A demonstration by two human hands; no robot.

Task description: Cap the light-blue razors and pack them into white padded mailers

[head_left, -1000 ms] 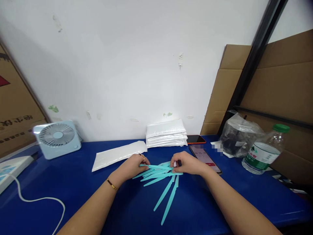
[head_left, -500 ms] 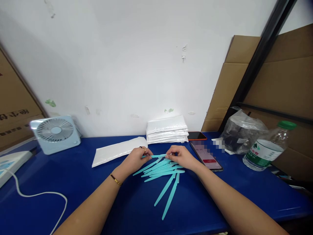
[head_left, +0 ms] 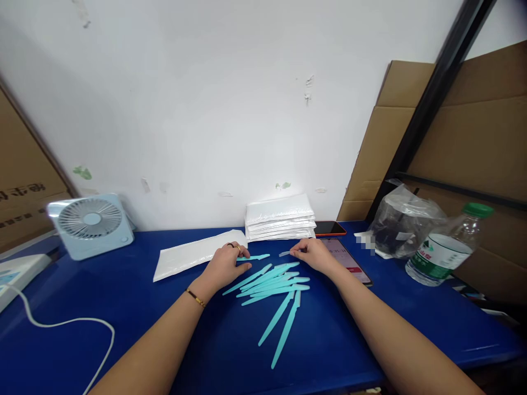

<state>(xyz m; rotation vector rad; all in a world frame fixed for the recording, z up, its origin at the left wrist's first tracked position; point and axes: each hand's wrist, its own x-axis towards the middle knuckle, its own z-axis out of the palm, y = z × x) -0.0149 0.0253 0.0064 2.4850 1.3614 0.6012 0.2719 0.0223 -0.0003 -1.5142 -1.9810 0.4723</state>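
My left hand (head_left: 230, 264) is closed on a slim turquoise eyebrow razor (head_left: 260, 257), whose end sticks out to the right past my fingers. To the right, my right hand (head_left: 312, 255) pinches a small clear plastic cap (head_left: 284, 253), apart from the razor. Just below both hands lies a loose fan of several more turquoise eyebrow razors (head_left: 269, 285). Two of them (head_left: 285, 333) point toward me at the near side of the fan. A white padded envelope (head_left: 187, 257) lies flat behind my left hand.
Several white padded envelopes (head_left: 280, 219) are stacked by the wall. Two phones lie at the right, one (head_left: 349, 258) partly behind my right hand and one orange-edged (head_left: 330, 228). Further right stand a bagged container (head_left: 405, 222) and a water bottle (head_left: 442, 255). A fan (head_left: 91, 226) is left.
My hands have moved apart. The clear cap has come off the razor's end and moved right in my right hand, while the razor stays in my left.
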